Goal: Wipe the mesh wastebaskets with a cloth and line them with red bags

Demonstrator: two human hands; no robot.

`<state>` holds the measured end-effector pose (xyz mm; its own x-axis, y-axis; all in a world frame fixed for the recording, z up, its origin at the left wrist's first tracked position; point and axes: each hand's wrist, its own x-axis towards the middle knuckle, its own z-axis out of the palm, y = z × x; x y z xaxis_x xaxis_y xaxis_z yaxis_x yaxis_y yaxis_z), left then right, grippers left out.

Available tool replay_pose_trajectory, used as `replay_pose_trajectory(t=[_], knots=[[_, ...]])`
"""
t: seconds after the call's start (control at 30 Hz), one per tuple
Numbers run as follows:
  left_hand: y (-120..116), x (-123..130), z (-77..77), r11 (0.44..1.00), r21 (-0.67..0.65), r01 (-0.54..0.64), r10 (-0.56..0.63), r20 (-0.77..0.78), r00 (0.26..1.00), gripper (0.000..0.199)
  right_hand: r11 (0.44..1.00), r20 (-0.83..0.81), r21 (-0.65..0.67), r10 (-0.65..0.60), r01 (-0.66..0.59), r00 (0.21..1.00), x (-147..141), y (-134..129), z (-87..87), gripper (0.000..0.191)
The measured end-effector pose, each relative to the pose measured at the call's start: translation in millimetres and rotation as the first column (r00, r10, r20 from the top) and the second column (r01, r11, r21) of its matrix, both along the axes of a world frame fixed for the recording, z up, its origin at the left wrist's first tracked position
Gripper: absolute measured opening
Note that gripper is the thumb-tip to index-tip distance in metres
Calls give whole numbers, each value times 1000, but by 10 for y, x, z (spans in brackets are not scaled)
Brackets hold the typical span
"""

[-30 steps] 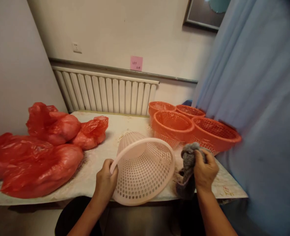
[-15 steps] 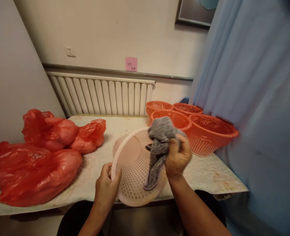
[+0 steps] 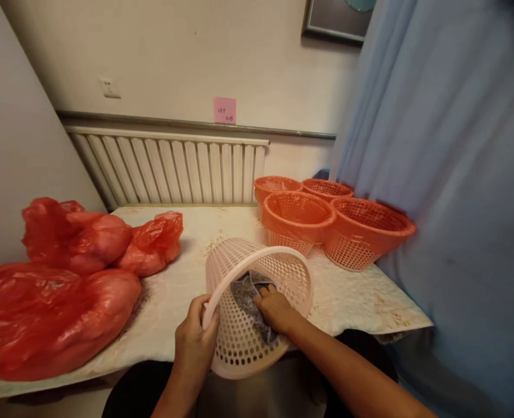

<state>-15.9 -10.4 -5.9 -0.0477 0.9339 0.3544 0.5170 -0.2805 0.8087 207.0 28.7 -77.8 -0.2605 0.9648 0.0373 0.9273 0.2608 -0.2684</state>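
A pale pink perforated plastic wastebasket (image 3: 234,267) lies tipped at the table's front edge, its mouth turned towards me. My left hand (image 3: 197,331) grips its rim on the left side, thumb inside and fingers outside. Inside the basket is a grey cleaning cloth (image 3: 250,293) with a purple edge. My right hand (image 3: 276,307) reaches in through the mouth and presses the bunched cloth against the inner wall. The fingertips are partly sunk in the cloth's folds.
Several orange perforated baskets (image 3: 298,217), lined with red bags, stand at the back right beside a blue curtain (image 3: 435,174). Filled red plastic bags (image 3: 78,296) lie at left on the cloth-covered table (image 3: 178,307). A radiator (image 3: 173,168) runs along the wall behind.
My right hand has carried the grey cloth from above the basket's mouth down into it. The basket has tilted, its mouth now turned more towards me. My left hand keeps its rim grip.
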Motion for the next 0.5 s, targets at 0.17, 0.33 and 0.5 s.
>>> replay_pose_trajectory(t=[0.17, 0.33, 0.5], knots=[[-2, 20, -5, 1000, 11, 24, -23, -26, 999, 22, 998, -255, -43, -55, 45, 965, -284, 14, -127, 35], [26, 11, 39, 1000, -6, -26, 26, -19, 999, 37, 992, -638, -103, -117, 67, 761, -769, 49, 10, 42], [60, -44, 31, 999, -49, -11, 10, -34, 999, 43, 985, -950, -143, -163, 96, 266, -1020, 315, 512, 41]])
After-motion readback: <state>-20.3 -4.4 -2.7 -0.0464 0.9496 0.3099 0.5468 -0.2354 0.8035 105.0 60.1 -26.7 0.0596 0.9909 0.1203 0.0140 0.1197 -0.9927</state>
